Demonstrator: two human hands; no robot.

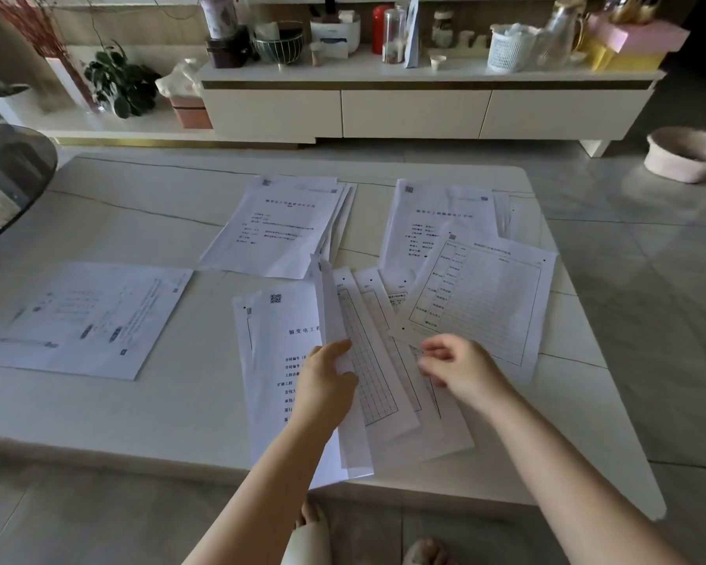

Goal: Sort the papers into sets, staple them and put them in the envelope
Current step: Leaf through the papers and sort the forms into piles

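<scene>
Head view showed the left grip (pixel 327 377) pinching a raised sheet (pixel 345 360) by its edge, while the right grip (pixel 453 367) hovered loosely curled over fanned sheets (pixel 388 360), holding nothing. Beyond both lay three other paper piles (pixel 278 226) on the white surface (pixel 160 401).
</scene>
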